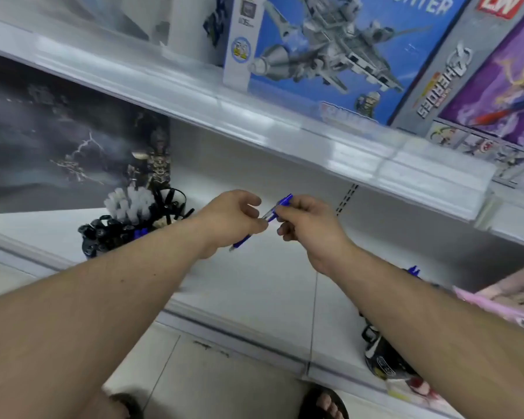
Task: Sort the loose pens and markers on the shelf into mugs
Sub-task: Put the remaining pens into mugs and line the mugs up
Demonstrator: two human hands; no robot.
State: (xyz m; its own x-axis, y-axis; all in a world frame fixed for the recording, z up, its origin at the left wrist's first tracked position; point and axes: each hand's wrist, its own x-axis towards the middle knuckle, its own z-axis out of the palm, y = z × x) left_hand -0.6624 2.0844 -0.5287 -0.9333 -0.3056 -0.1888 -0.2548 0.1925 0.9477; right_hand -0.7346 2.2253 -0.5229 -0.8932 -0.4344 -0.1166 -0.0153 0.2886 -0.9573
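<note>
Blue pen [268, 217] pinched between left hand [235, 220] and right hand [307, 225]; barrel middle hidden by fingers. Left of pen: blurred dark mug [103, 237] on white shelf [254, 282].

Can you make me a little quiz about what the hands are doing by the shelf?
1. True or false: both hands hold the same blue pen with a clear barrel.
2. Which hand holds the clip end of the blue pen: A) left hand or B) right hand?
3. Fill in: the black mug full of white-capped markers stands on the white lower shelf, to the ______ of the hands.

Key: 1 true; 2 B; 3 left.
</note>
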